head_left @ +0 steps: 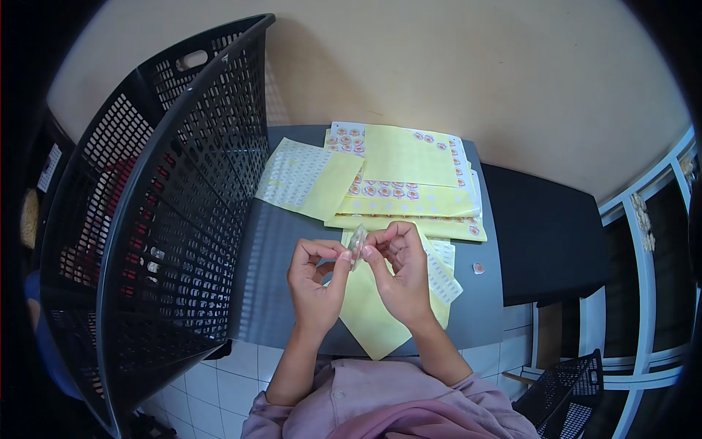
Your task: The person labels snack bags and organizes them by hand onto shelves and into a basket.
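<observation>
Between my two hands is a small, shiny, partly see-through piece (357, 246), perhaps a little plastic packet; its exact kind cannot be made out. My left hand (319, 274) pinches its left side between thumb and fingers. On the other side, my right hand (398, 274) has its thumb and fingertips closed on the edge. Beneath the hands lie a yellow backing sheet (373, 325) and a white strip of small printed labels (442, 276). A single round sticker (478, 268) rests on the grey table (281, 293) to the right.
Overlapping yellow sheets (409, 157) and sheets of round orange-and-white stickers (347, 139) are stacked at the back. A partly used label sheet (292, 175) lies left of them. A large black basket (197, 146) rises on the left; a black surface (545, 234) adjoins the right.
</observation>
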`<control>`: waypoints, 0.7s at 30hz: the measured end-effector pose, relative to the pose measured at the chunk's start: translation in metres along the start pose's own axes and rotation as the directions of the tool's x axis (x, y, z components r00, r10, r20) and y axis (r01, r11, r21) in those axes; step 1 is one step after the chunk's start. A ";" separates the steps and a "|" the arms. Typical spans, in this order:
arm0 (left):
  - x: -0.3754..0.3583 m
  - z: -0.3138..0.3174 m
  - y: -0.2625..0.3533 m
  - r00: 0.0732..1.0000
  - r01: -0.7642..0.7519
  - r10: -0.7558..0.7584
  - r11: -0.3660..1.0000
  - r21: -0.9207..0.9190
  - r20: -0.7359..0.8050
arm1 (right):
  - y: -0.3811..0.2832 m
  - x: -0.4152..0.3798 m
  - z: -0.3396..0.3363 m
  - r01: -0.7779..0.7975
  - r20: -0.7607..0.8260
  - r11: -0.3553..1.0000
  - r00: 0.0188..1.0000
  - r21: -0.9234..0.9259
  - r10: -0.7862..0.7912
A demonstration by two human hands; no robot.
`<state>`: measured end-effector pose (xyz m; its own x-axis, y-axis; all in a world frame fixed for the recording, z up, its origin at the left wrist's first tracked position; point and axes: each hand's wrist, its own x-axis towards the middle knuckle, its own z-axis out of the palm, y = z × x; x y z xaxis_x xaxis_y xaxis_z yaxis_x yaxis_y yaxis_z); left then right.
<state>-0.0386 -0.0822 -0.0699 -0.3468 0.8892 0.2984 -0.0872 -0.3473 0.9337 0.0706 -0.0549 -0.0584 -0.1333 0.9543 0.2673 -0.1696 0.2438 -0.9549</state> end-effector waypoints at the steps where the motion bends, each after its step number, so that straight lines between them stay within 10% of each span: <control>1: 0.000 -0.001 0.000 1.000 0.003 -0.003 1.000 -0.001 0.004 | 0.000 0.000 0.000 -0.002 0.002 1.000 1.000 0.010 0.002; 9: 0.005 -0.002 -0.007 0.998 0.054 -0.053 0.998 -0.026 0.047 | 0.000 0.001 -0.002 -0.027 -0.010 0.998 1.000 0.058 0.028; 12: 0.009 0.000 -0.011 0.974 -0.193 0.190 0.981 0.010 0.124 | 0.002 -0.001 -0.007 -0.082 -0.007 0.982 0.996 0.170 0.084; 15: 0.009 0.000 -0.005 0.823 -0.551 0.374 0.706 0.445 0.427 | 0.008 -0.007 -0.014 -0.154 0.054 0.940 0.988 0.303 0.145; 17: -0.002 -0.007 -0.027 0.898 -0.099 -0.014 0.967 0.233 0.440 | 0.010 -0.012 -0.018 -0.211 0.142 0.919 0.975 0.332 0.172; 19: -0.006 -0.003 -0.041 0.908 -0.054 -0.040 0.976 0.211 0.416 | 0.016 -0.016 -0.033 -0.204 0.105 0.927 0.978 0.314 0.179; 21: -0.008 0.000 -0.050 0.891 0.255 -0.188 0.960 -0.113 0.414 | 0.025 -0.021 -0.063 -0.079 -0.103 0.981 0.993 -0.178 0.062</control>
<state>-0.0320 -0.0717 -0.1187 0.0938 0.9805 0.1724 -0.2778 -0.1406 0.9503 0.1308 -0.0577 -0.0958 -0.0425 0.9802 0.1933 0.0175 0.1941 -0.9808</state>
